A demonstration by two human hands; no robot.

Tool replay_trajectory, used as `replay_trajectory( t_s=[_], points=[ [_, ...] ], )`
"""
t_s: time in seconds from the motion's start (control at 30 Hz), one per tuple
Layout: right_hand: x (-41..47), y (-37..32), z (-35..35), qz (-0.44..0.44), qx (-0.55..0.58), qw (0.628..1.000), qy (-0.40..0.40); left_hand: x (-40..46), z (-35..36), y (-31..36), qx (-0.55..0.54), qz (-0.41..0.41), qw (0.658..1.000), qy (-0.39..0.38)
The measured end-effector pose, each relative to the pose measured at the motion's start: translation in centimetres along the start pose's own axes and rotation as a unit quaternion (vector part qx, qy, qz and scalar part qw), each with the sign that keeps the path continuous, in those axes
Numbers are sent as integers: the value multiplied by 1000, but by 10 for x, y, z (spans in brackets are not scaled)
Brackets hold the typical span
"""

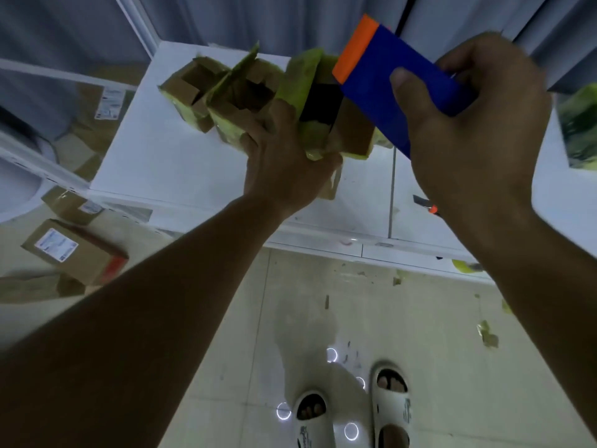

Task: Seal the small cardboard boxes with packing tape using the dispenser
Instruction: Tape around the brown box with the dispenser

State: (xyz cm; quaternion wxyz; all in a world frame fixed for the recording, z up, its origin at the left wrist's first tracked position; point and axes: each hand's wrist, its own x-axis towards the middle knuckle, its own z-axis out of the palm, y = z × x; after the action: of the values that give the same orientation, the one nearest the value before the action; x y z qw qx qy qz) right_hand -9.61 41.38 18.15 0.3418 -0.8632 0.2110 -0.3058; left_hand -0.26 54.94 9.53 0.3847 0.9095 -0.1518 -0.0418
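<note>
The right grip (478, 124) clasps a blue-and-orange dispenser (397, 82) at 1 o'clock. At 11, the left grip (284, 156) grasps an open cardboard box (326, 124) on the white bench (155, 163)

Ur both forearms bare, no sleeves in view, no watch/rings/gloves visible on left hand (284, 163) or right hand (475, 124). Nails short, thumb nail on right hand plain. Feet in white/off-white foam slide sandals: left slide (311, 421), right slide (392, 405), chunky rounded shape w/ open toe, toes showing thru front. Dark printed marking on side of each slide, too small to read. No socks. Rest of ur body out of frame.
</note>
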Motion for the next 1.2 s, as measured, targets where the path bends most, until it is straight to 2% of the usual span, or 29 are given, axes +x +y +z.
replay_trajectory(
  t_s=[0.33, 0.53, 0.77, 0.93, 1.07, 1.2],
  points=[
    [-49, -24, -12, -4, -6, 999, -34, -56, -31, -9, 44, -30, 998, 19],
    [-66, -63, -47, -25, 13, 998, -63, -89, -84, 27, 91, -37, 994, 46],
    [-71, -131, -150, -69, 16, 995, -69, -139, -162, 134, 152, -40, 986, 49],
    [-68, -185, -243, -106, 5, 991, -76, -180, -212, 227, 153, -44, 987, 21],
    [-65, -222, -326, -134, -19, 990, -50, -210, -246, 306, 140, -41, 989, -8],
    [-56, -250, -412, -123, -43, 991, -16, -238, -279, 385, 156, -24, 987, -17]
  ],
)
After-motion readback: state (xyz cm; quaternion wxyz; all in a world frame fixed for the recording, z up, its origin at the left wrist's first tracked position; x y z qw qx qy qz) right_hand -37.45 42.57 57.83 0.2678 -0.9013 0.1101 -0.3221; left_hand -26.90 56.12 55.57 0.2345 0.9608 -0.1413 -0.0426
